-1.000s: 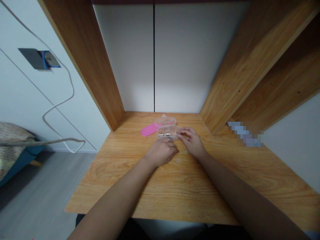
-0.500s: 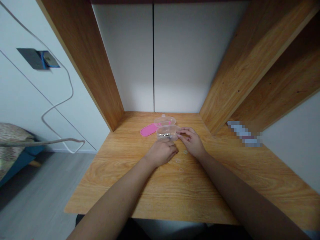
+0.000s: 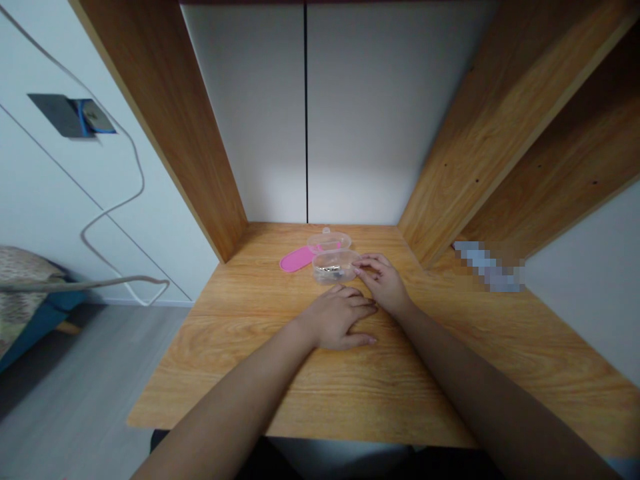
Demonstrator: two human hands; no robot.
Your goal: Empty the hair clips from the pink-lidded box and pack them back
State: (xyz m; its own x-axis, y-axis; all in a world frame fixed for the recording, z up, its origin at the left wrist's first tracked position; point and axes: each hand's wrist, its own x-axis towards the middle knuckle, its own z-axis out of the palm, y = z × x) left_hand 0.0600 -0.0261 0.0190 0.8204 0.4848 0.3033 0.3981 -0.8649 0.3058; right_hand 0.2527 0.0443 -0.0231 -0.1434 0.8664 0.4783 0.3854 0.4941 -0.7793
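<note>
A clear plastic case (image 3: pixel 323 278) stands on the wooden desk with its hinged lid (image 3: pixel 325 240) tipped back. Inside lie small silvery metal pieces (image 3: pixel 329 269), too small to name surely. My right hand (image 3: pixel 384 283) pinches the case's right rim between thumb and fingers. In front of the case, my left hand (image 3: pixel 337 317) lies palm down on the desk, fingers apart, thumb stretched to the right. Whatever is under its palm and fingers is hidden. A flat pink oval piece (image 3: pixel 296 260) rests to the left of the case.
The desk (image 3: pixel 240 347) is bounded by a wooden side panel (image 3: pixel 165 120) on the left, an upright (image 3: pixel 440 220) on the right and a white back panel (image 3: pixel 360 133). A blurred-out object (image 3: pixel 487 267) lies far right. A white cable (image 3: pixel 143 173) hangs at left.
My left hand has drawn back from the case, shifted right and spread out over the spot where small clear rings lay. My right hand stays at the case's rim.
</note>
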